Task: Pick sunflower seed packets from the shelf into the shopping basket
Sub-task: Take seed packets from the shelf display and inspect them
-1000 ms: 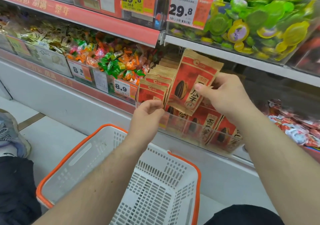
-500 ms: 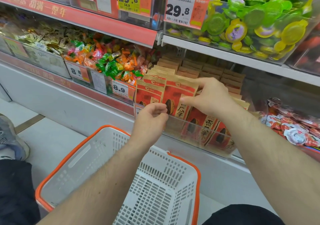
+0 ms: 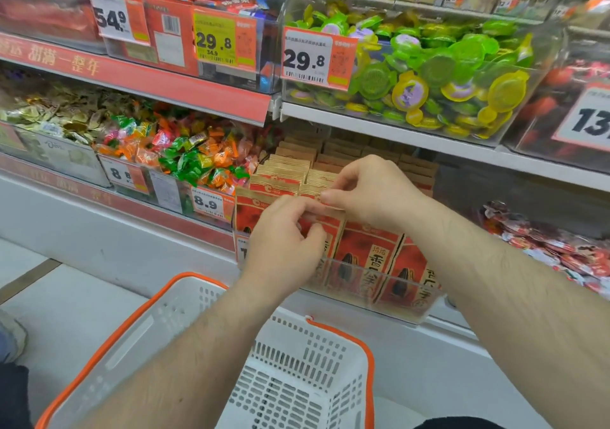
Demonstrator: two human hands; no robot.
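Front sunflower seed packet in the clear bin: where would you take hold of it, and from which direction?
Pinch the front packet by its flat kraft top strip, coming from above. It stands upright in the clear bin, whose front wall covers its lower half, so only the top edge is free. Both hands, left and right, are already there.
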